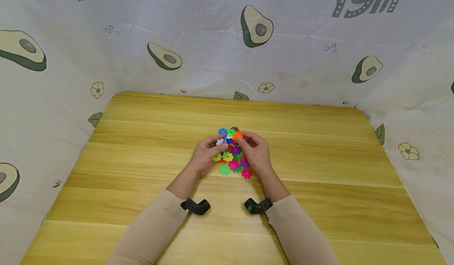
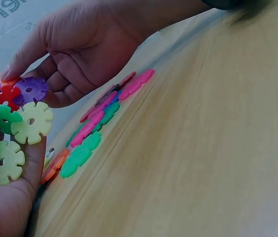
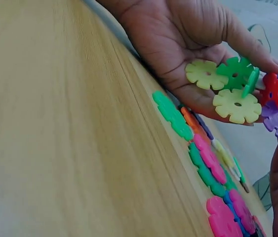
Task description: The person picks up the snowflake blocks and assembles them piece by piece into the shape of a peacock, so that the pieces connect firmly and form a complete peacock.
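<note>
Over the pile of flower discs [image 1: 233, 164], the left hand [image 1: 207, 154] and right hand [image 1: 257, 153] pinch joined discs [image 3: 247, 102], each grip closed on them.

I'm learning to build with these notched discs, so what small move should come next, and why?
Probably the right hand should press the orange disc gently into the cluster: it already pinches that disc at the cluster's edge, while the left hand holds the other side steady. Whether the orange disc is fully slotted in, I can't tell.
</note>
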{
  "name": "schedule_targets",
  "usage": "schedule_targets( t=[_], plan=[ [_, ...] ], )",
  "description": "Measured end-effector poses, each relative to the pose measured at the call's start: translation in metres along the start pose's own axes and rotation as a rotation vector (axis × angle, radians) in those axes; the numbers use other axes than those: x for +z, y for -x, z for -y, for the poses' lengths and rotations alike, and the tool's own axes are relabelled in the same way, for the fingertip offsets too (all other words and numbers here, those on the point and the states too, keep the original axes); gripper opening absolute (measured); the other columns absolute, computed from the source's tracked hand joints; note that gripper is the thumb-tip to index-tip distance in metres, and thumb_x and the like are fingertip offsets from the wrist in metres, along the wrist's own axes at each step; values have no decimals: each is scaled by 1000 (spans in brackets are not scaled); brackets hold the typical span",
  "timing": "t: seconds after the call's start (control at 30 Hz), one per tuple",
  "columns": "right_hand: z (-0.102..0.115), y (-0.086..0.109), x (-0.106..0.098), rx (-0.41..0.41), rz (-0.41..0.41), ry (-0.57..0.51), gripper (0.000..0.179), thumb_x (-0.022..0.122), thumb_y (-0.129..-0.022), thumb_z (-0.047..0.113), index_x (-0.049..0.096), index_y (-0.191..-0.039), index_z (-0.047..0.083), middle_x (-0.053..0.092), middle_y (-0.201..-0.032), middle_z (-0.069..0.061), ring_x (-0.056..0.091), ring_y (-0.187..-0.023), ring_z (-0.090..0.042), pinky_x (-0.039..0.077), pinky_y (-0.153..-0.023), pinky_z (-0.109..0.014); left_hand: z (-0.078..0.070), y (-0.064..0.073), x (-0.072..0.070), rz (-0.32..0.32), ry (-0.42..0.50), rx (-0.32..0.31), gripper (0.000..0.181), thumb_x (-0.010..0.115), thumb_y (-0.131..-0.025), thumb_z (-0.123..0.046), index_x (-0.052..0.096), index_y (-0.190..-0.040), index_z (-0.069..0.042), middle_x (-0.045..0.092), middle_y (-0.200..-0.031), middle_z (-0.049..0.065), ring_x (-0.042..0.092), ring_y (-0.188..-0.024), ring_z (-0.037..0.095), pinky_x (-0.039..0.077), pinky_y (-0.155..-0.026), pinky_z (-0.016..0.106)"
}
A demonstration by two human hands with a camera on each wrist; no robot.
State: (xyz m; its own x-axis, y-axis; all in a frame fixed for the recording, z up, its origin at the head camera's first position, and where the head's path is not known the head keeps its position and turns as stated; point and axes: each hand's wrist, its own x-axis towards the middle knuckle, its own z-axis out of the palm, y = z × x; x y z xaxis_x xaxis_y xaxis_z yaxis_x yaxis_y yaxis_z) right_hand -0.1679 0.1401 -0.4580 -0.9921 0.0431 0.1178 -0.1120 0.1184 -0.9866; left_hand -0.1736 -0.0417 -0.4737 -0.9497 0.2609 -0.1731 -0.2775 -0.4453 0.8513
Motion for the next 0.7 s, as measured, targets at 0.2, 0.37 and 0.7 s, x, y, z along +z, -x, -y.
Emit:
schedule_targets(
  t=[0.2,0.37,0.7],
  plan=[
    [1,1,2,13,-14,8,28,74,-95,15,73,-117,-2,74,-94,1,67,-83,-3,57,-75,-13,1,-1,-1,-20,-8,-5,30,63,-96,5,72,-123,-7,67,-104,-2,66,-97,10,60,-84,20],
    [0,-3,-4,39,5,52,32,67,-101,24,71,-124,2,74,-98,-1,67,-89,-7,57,-78,-17,0,-1,-1,-20,24,-11,29,63,-98,1,70,-125,-9,68,-104,-4,65,-97,10,60,-84,22],
    [-6,-8,-22,-38,293,728,31,81,-87,34,78,-108,12,70,-103,-6,50,-100,-25,43,-81,-33,-7,0,-6,-37,96,-35,25,59,-102,-7,72,-112,-27,68,-113,-3,67,-101,12,61,-82,28]
  ],
)
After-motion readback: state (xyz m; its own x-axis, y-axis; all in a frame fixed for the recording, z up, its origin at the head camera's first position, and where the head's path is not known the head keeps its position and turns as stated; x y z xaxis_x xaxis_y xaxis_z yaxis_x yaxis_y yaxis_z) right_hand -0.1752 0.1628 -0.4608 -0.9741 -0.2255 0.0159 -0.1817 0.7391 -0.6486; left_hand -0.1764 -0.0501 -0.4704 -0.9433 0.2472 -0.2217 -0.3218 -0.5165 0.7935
